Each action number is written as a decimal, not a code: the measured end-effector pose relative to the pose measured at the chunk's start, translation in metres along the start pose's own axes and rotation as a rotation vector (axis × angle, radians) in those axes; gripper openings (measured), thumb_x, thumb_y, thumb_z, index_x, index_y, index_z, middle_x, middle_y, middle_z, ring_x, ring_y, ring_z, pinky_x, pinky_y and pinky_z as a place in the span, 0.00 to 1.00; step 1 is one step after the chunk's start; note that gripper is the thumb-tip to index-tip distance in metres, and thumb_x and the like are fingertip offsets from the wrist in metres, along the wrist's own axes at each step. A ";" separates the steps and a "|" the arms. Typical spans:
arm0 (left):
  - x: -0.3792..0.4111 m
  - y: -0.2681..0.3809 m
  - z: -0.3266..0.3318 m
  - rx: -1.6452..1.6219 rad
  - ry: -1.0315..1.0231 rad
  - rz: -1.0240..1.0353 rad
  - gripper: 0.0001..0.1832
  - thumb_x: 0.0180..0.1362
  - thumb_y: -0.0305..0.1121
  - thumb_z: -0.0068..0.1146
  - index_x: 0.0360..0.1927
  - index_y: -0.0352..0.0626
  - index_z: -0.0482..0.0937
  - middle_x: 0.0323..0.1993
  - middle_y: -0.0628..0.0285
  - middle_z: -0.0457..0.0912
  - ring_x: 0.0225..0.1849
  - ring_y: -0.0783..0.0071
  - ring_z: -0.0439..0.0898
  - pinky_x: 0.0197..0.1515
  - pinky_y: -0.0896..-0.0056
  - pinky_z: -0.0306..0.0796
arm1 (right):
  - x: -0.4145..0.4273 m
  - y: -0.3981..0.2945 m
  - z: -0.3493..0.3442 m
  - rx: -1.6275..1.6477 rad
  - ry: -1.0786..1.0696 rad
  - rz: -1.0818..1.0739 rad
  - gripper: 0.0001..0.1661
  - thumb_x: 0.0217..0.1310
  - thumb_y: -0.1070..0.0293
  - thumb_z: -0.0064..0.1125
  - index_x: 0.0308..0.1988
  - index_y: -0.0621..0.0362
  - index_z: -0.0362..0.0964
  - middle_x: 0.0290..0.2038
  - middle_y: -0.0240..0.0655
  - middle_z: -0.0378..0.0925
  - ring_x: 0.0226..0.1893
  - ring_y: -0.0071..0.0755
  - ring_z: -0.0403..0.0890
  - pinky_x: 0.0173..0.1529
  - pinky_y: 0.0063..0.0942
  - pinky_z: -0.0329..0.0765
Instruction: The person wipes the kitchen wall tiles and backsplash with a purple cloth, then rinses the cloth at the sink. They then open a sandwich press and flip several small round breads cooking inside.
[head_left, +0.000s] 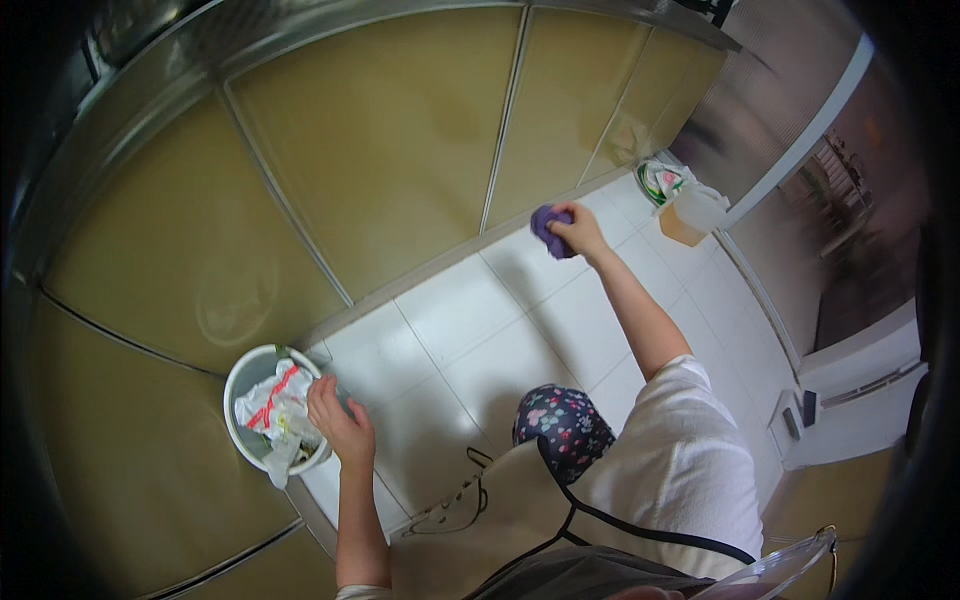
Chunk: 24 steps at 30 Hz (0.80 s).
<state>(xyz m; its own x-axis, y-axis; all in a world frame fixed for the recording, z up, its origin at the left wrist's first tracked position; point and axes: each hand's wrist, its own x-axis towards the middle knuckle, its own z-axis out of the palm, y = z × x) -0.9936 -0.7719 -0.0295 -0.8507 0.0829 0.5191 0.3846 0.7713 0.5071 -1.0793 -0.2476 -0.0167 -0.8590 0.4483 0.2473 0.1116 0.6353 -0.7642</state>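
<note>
My right hand (581, 231) grips a bunched purple cloth (550, 229) above the white tiled floor, out in front of the yellow cabinet doors. Over the right rim of a round white waste bin (234, 420) is my left hand (343, 421), its thumb apart from the fingers and nothing in it. Whether it touches the rim I cannot tell. In the bin lie a white plastic bag (274, 405) with red marks and other rubbish, part of which hangs over the front rim.
Yellow glossy cabinet doors (375, 150) with metal trim run along the far side. A translucent jug (691, 214) of amber liquid stands on the floor beside plastic bags (664, 180). To the right is a sliding glass door's frame (799, 135). My patterned knee (562, 431) is bent below me.
</note>
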 end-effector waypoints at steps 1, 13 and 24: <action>0.015 0.010 -0.005 0.027 0.013 0.042 0.26 0.47 0.21 0.51 0.53 0.35 0.68 0.54 0.47 0.68 0.60 0.47 0.64 0.62 0.49 0.54 | 0.002 -0.049 -0.015 0.233 0.038 0.098 0.25 0.44 0.65 0.70 0.43 0.62 0.72 0.38 0.40 0.79 0.37 0.33 0.79 0.44 0.30 0.76; 0.300 0.237 -0.060 0.402 0.494 0.754 0.32 0.49 0.25 0.54 0.61 0.47 0.66 0.63 0.56 0.63 0.68 0.54 0.58 0.67 0.55 0.48 | 0.139 -0.273 0.001 0.073 0.850 -0.649 0.30 0.58 0.59 0.56 0.59 0.56 0.65 0.60 0.50 0.57 0.61 0.64 0.53 0.63 0.55 0.53; 0.387 0.286 -0.035 0.565 0.733 0.799 0.22 0.59 0.41 0.52 0.55 0.45 0.69 0.49 0.60 0.73 0.52 0.60 0.69 0.58 0.59 0.57 | 0.078 -0.086 0.175 0.619 0.839 -0.163 0.25 0.58 0.72 0.52 0.56 0.63 0.63 0.53 0.51 0.68 0.54 0.56 0.69 0.57 0.41 0.65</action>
<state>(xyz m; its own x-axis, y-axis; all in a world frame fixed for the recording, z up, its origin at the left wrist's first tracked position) -1.2006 -0.5417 0.3409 0.0272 0.4246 0.9050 0.3419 0.8468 -0.4076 -1.2433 -0.3776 -0.0358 -0.1935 0.8279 0.5264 -0.4516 0.4012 -0.7969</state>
